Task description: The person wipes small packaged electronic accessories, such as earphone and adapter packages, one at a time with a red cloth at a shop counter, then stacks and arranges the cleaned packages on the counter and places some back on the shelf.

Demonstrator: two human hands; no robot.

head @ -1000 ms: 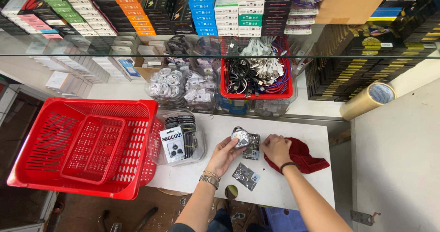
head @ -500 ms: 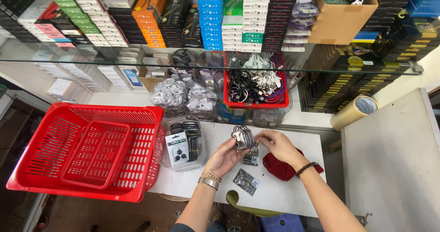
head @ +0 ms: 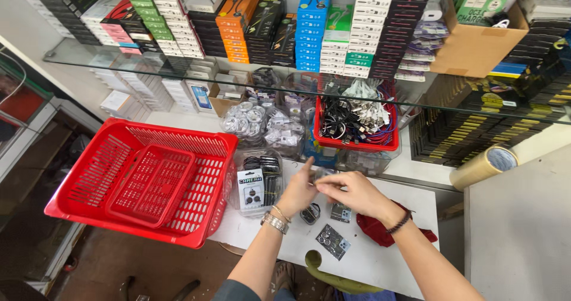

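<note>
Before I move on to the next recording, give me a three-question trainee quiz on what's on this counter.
1. True or false: the large red basket has a smaller red tray nested inside it.
2. Multiple choice: what lies under the right hand's wrist? A) a dark red cloth B) the roll of tan tape C) a cardboard box
3. Short answer: where do the left hand and the right hand meet, relative to the white table?

Key
1. True.
2. A.
3. Above its far edge, fingertips pinched together over small dark packets; what they pinch is too small to tell.
</note>
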